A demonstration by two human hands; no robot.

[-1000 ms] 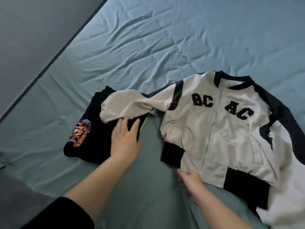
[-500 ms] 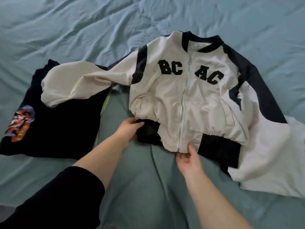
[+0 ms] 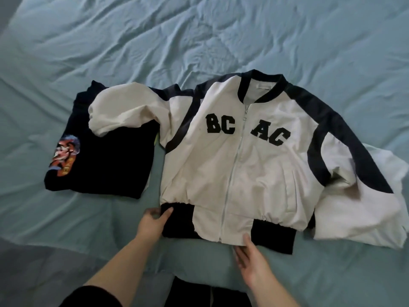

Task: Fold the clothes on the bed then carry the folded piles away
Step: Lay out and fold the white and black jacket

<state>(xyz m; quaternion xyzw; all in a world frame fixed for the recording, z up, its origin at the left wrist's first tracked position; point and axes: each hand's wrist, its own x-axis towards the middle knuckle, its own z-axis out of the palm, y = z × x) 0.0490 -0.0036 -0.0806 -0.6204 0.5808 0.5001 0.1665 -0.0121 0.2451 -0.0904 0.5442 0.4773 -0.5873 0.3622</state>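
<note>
Hem pulled straight: left hand [image 3: 153,221] has quit the sleeve [image 3: 124,111] and pinches the jacket [image 3: 239,169] hem corner. The right hand [image 3: 252,262] is flat, fingertips on the hem under the zipper. Jacket front-up on bed [image 3: 199,41], folded black top [image 3: 106,165] just left of it. Looks ready to fold.

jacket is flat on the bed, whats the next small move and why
Probably release the jacket and fold its sleeve on the left in across the chest. It lies zipped and face up, the left hand pinching the black hem band and the right hand touching the hem edge, while that sleeve drapes over the folded black garment beside it.
</note>
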